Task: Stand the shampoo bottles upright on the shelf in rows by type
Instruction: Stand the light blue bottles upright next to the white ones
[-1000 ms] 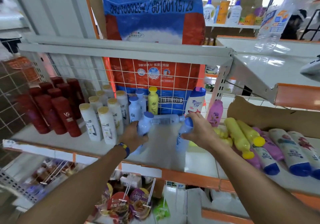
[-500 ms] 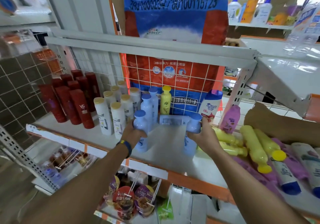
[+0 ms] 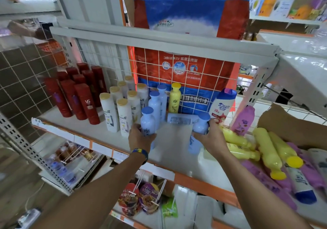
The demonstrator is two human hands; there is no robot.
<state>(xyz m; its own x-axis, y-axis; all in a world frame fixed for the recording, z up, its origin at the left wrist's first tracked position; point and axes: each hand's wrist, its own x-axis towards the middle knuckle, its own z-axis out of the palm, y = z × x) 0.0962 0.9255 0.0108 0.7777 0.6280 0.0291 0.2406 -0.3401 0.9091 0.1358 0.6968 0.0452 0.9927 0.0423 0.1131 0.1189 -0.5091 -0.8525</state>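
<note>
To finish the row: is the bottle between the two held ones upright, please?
Tipped: the bottle lies on its side on the shelf, barcode label up.

Blue-capped bottle [image 3: 148,122] in left hand [image 3: 140,139], earlier tilted, now upright.

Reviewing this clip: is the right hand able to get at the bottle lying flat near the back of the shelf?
Probably not yet: the right hand grips a blue-capped bottle, so it is occupied. The flat bottle lies close behind, with nothing blocking it.
</note>
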